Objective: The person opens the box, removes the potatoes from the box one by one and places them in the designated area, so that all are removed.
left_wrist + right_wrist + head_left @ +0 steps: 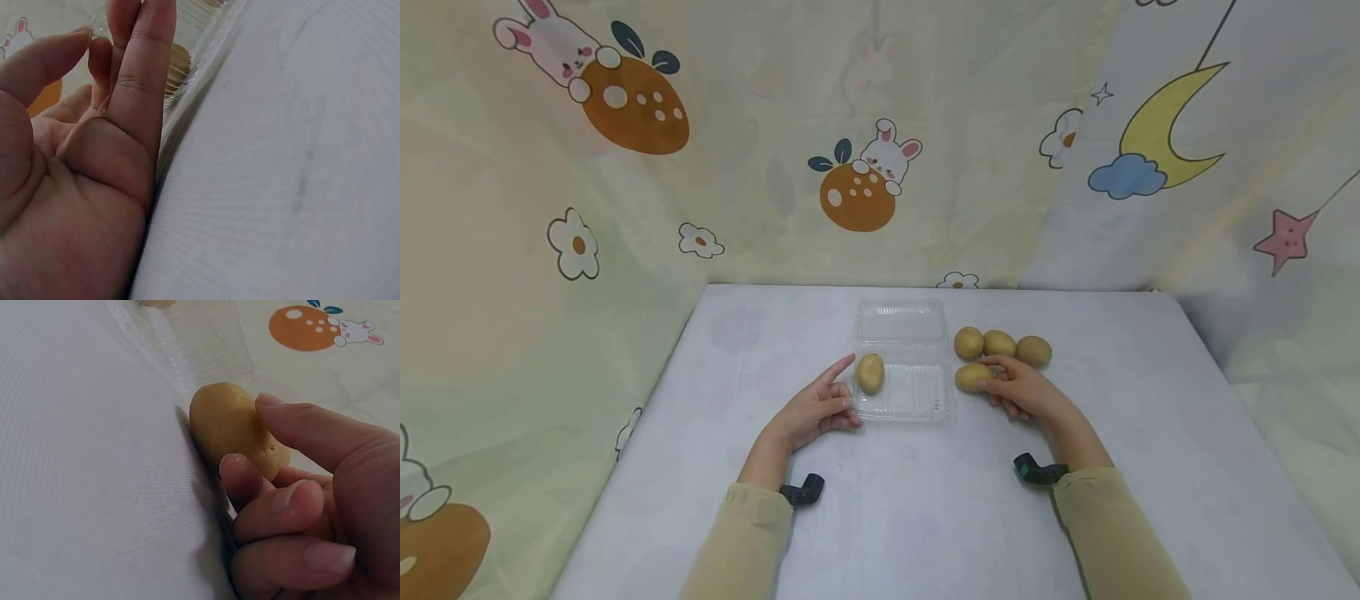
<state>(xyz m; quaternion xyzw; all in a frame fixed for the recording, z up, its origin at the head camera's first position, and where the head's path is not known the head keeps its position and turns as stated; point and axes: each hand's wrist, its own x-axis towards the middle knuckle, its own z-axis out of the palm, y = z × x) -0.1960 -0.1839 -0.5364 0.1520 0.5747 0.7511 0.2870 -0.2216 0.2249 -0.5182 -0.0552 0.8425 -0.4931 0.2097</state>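
A clear plastic clamshell box [917,400] lies open mid-table, its lid [901,321] folded back. One yellow potato [870,372] lies in the tray's left end, seen through the wall as the potato [178,62]. My left hand [841,392] rests at the box's left edge, and its straight fingers [144,56] touch the rim of the box [200,44]. My right hand [1000,379] lies right of the box. Its thumb and curled fingers [281,500] hold a second potato [970,377] on the table, close up as the potato [228,425].
Three more potatoes [968,342] [999,342] [1033,351] lie in a row behind my right hand. The white table [925,517] is walled by cartoon-print cloth [850,167] at the back and both sides.
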